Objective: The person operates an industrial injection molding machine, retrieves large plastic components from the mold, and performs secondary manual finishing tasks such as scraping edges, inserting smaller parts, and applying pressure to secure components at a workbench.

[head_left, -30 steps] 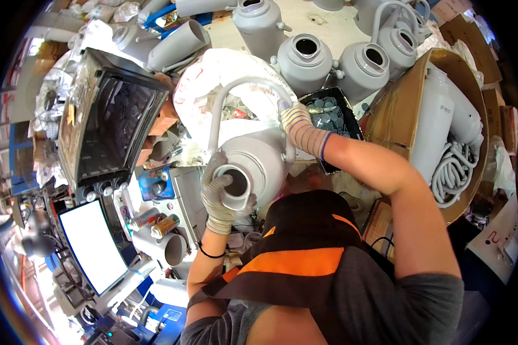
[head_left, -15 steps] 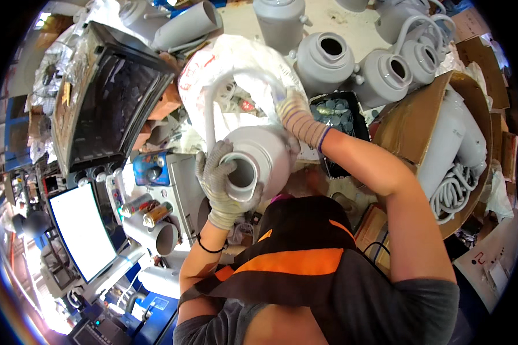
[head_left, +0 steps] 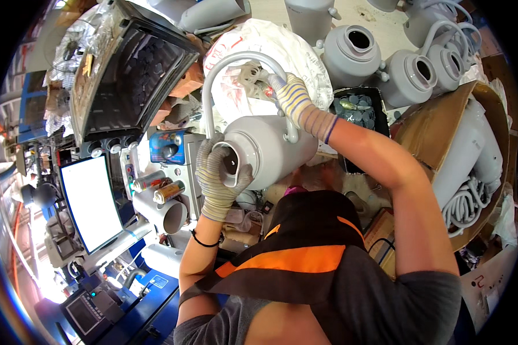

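Note:
A grey plastic can (head_left: 279,150) with a narrow round neck lies tilted in front of me, its mouth turned to the left. My left hand (head_left: 217,175), in a striped knit glove, is wrapped around the neck, fingers at the rim. From the can rises a grey arched handle (head_left: 242,56). Around the handle's right end closes my gloved right hand (head_left: 296,100), just above a knob-like lug (head_left: 292,135) on the can's side. Behind the arch sits an open white sack (head_left: 265,35) holding small translucent and red pieces.
Several similar grey cans (head_left: 352,54) stand at the back right. Near them is a black bin (head_left: 360,95) of dark discs. A cardboard box (head_left: 417,118) with grey parts and handles is at right. To the left are a black crate (head_left: 133,73) and a lit monitor (head_left: 95,201).
The can has turned more sideways, its mouth now facing further left. The lug by my right hand has come into view and the handle shows more clearly. The whole view has shifted.

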Available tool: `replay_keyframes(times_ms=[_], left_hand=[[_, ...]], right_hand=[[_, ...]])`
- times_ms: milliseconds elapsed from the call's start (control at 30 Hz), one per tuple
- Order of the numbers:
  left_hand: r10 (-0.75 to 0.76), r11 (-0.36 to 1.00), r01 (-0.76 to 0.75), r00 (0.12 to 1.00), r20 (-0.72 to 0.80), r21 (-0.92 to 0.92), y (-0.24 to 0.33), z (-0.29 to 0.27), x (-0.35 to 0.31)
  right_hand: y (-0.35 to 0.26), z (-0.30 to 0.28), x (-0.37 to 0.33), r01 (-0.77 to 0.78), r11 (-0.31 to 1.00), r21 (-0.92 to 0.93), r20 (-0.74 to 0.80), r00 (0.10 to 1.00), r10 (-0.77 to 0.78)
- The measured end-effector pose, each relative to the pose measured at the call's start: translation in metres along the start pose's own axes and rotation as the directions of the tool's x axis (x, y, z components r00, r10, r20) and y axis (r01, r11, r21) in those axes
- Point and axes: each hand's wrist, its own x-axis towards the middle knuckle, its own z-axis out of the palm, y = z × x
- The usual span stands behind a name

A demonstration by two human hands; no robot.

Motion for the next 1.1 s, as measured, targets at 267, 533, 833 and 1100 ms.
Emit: replay_keyframes(times_ms=[267,533,833,1100], left_hand=[[-0.083,0.991,0.061,0.977,0.198,0.115,0.013,-0.003,0.010],[0.035,0.997,-0.055,0.935,0.354,0.046,0.002,-0.006,0.016],[-0.538,0.418,0.477,0.815,0.213,-0.773,-0.024,-0.017,-0.010],[-0.531,-0.261,0.586,0.576,0.621,-0.767,0.003,0.013,0.019]], right_hand=[[-0.005,0.025,0.021,0.211,0.767,-0.606,0.036,0.971,-0.238],[0.033,0.026,0.015,0.147,0.770,-0.621,0.126,0.988,-0.087],[-0.012,-0.018,-0.086,0.760,0.538,-0.364,0.544,0.643,-0.539],[-0.040,0.000,-0.127,0.766,0.256,-0.590,0.502,0.596,-0.627]])
